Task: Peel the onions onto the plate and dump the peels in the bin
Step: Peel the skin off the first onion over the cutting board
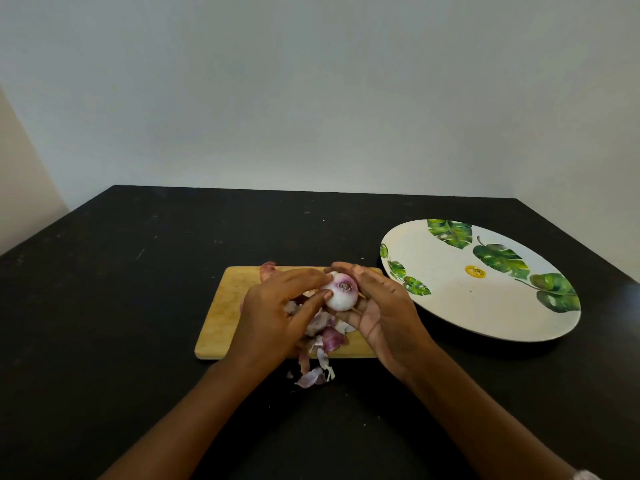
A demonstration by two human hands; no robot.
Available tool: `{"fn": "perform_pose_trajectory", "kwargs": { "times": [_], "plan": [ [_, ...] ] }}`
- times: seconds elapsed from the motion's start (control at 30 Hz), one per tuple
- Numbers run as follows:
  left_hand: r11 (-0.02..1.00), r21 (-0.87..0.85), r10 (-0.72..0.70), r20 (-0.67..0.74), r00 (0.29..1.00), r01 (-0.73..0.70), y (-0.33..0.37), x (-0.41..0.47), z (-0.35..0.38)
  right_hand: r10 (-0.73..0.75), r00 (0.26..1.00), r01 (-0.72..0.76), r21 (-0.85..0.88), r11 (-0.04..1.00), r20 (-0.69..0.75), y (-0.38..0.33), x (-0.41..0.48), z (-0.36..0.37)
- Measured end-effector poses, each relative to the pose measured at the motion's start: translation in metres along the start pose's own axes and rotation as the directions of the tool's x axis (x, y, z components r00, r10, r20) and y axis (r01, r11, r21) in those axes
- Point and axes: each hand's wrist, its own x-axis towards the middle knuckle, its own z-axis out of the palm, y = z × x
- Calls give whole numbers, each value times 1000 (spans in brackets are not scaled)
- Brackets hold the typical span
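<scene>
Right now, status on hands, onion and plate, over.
Both hands busy: left hand and right hand grip the onion over the cutting board. It looks nearly peeled. Loose peels on board, some spilled onto table. The plate holds no onion.

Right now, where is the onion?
In the head view the onion sits centre frame, held between the left hand and right hand over the board, with the plate to its right.

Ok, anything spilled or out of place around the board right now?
Yes. A few loose peels lie off the cutting board's near edge on the black table; the rest pile on the board. The leaf-print plate holds no peels.
</scene>
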Motion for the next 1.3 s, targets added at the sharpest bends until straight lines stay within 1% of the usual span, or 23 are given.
{"fn": "perform_pose_trajectory", "kwargs": {
  "times": [0.07, 0.2, 0.33, 0.5, 0.77, 0.97, 1.17, 1.3],
  "plan": [
    [997, 54, 55, -11, 998, -55, -2, 0, -1, -7, 1000, 7, -67, 998, 4, 2, -1, -1],
    [987, 122, 110, -22, 994, -107, -3, -1, -3, -37, 999, 39, -171, 985, 16, 4, -2, -1],
    [929, 292, 233, 17, 972, -228, -6, -2, -4, -62, 998, 64, -232, 971, 17, 7, -3, -1],
    [869, 384, 326, 29, 945, -312, -11, -2, -4, -79, 997, 83, -302, 950, 27, 9, -2, -1],
    [914, 347, 230, -15, 973, -211, -4, -2, -4, -111, 993, 118, -360, 925, 42, 13, -2, -2],
    [902, 385, 227, -43, 973, -194, -3, -3, -4, -144, 988, 152, -358, 921, 50, 16, -1, -1],
    [882, 395, 294, -39, 955, -256, -5, -4, -3, -153, 987, 163, -367, 916, 55, 16, -2, -1],
    [913, 366, 217, -68, 974, -178, -4, -5, -1, -136, 988, 155, -392, 907, 76, 15, -4, 0]
  ]
}}
